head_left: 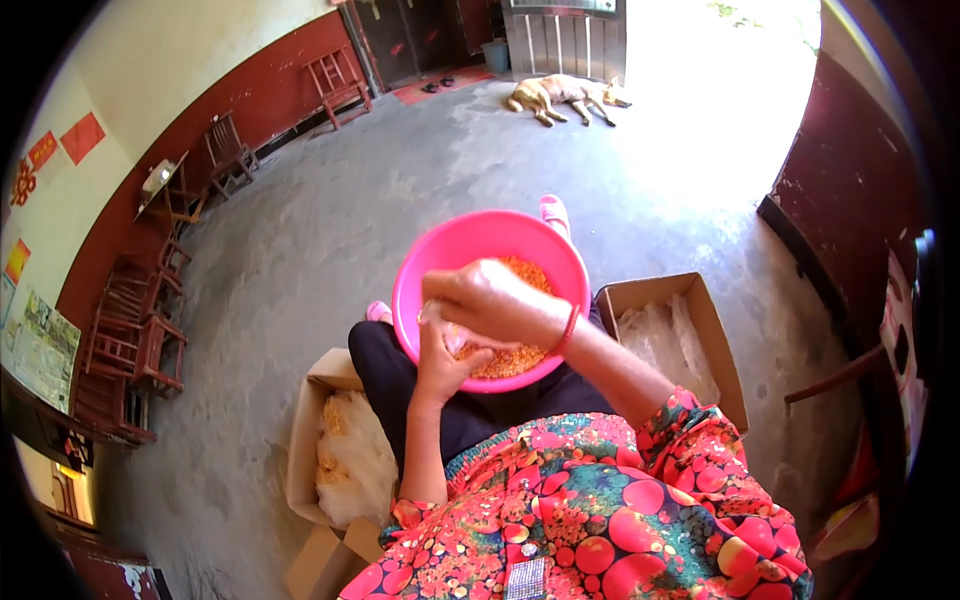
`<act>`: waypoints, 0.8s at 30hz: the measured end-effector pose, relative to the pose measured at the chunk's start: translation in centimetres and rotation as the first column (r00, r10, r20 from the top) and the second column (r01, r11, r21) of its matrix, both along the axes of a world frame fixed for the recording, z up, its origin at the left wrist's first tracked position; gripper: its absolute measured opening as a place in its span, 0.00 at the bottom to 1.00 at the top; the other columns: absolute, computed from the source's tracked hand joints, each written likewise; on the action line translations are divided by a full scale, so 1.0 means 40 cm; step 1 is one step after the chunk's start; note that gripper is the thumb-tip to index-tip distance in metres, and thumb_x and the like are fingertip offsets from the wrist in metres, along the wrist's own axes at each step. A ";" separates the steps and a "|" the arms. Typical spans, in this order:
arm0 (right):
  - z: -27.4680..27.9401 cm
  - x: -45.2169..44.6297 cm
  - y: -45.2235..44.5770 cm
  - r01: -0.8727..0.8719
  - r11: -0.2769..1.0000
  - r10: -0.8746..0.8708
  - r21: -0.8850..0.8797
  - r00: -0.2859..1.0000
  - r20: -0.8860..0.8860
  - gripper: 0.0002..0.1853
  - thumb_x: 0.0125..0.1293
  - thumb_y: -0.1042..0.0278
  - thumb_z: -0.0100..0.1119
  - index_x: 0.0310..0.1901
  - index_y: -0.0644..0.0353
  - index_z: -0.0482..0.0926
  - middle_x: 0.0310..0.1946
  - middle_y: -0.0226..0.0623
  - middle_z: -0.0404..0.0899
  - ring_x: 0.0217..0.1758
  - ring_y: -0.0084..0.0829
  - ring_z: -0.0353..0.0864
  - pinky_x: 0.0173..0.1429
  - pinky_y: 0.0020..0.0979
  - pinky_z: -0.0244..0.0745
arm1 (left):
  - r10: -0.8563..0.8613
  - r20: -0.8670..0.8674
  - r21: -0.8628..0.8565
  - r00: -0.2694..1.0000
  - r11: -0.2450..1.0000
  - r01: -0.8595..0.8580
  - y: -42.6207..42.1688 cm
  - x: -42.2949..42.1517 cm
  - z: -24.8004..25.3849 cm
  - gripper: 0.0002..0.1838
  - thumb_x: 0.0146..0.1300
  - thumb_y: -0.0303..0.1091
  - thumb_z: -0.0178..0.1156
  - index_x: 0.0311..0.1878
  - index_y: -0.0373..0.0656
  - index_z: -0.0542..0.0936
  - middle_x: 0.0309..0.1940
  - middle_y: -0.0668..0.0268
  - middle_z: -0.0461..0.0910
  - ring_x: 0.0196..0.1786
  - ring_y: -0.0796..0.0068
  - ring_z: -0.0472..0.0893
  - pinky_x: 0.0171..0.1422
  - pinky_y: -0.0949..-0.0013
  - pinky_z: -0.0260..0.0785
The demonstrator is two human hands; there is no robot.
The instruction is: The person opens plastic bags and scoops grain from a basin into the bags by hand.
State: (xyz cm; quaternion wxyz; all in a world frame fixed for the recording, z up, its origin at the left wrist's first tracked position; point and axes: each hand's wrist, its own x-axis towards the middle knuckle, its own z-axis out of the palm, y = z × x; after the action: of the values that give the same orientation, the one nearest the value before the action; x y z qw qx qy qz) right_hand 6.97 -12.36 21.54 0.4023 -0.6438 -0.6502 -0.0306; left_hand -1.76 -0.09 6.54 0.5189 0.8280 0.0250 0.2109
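Note:
A bright pink basin (412,262) rests at my lap between my knees, holding loose orange kernels or bits (527,270). Over it, my left hand (442,362) is closed around what looks like a small clear plastic bag (456,336). My right hand (497,302), with a red band at the wrist, is curled just above and touching the left one. Its fingers point down and away from view, so what they grip is hidden. How full the bag is cannot be seen.
At my right stands a cardboard box (722,345) with clear plastic bags (665,345). At my left, another carton (303,455) holds clear bags with orange bits (350,450). A dog (562,97) lies near the bright doorway. Wooden chairs (130,325) line the left wall.

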 end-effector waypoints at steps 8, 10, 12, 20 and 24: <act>-0.029 -0.136 0.049 -0.255 0.966 0.258 0.042 0.947 -0.193 0.06 0.53 0.68 0.47 0.30 0.60 0.69 0.18 0.48 0.70 0.25 0.45 0.73 0.29 0.39 0.67 | -0.166 -0.192 0.017 0.967 0.985 0.173 -0.036 -0.006 -0.126 0.35 0.55 0.38 0.54 0.62 0.39 0.49 0.61 0.58 0.50 0.63 0.69 0.52 0.65 0.66 0.43; -0.036 -0.133 0.046 -0.349 0.937 0.326 -0.012 0.886 -0.331 0.08 0.52 0.71 0.48 0.36 0.59 0.70 0.25 0.45 0.73 0.31 0.41 0.74 0.34 0.36 0.69 | -0.091 -0.142 0.053 0.986 0.994 0.099 -0.036 0.001 -0.136 0.32 0.55 0.38 0.53 0.60 0.39 0.52 0.59 0.58 0.53 0.62 0.68 0.54 0.64 0.66 0.45; -0.077 -0.092 0.037 -0.326 0.943 0.333 0.072 0.902 -0.275 0.17 0.49 0.72 0.51 0.45 0.59 0.68 0.35 0.44 0.72 0.41 0.40 0.72 0.44 0.34 0.68 | 0.091 -0.063 0.100 0.994 0.991 -0.084 -0.041 0.002 -0.157 0.26 0.56 0.37 0.51 0.56 0.37 0.59 0.55 0.57 0.60 0.59 0.67 0.58 0.62 0.64 0.49; -0.478 0.125 -0.040 -0.102 0.912 -0.046 -0.396 0.938 -0.345 0.30 0.47 0.64 0.59 0.53 0.61 0.61 0.47 0.45 0.67 0.52 0.39 0.65 0.54 0.34 0.61 | 0.202 -0.023 -0.207 0.979 0.957 -0.203 -0.048 0.020 -0.124 0.13 0.57 0.29 0.45 0.43 0.36 0.71 0.36 0.58 0.74 0.44 0.67 0.72 0.51 0.66 0.60; -0.537 0.124 -0.049 -0.389 0.872 -0.035 -0.296 0.553 -0.832 0.27 0.52 0.65 0.55 0.54 0.64 0.62 0.49 0.39 0.67 0.54 0.30 0.64 0.58 0.29 0.57 | 0.284 0.002 -0.172 0.959 0.944 -0.280 -0.042 0.012 -0.125 0.14 0.57 0.28 0.42 0.44 0.35 0.70 0.38 0.58 0.73 0.45 0.68 0.71 0.51 0.66 0.61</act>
State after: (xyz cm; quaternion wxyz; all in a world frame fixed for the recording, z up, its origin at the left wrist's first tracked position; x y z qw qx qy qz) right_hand 11.91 -14.31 0.04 0.4968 -0.5868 -0.4417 0.4623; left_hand -1.29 -1.78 1.55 0.5523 0.7658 0.1544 0.2910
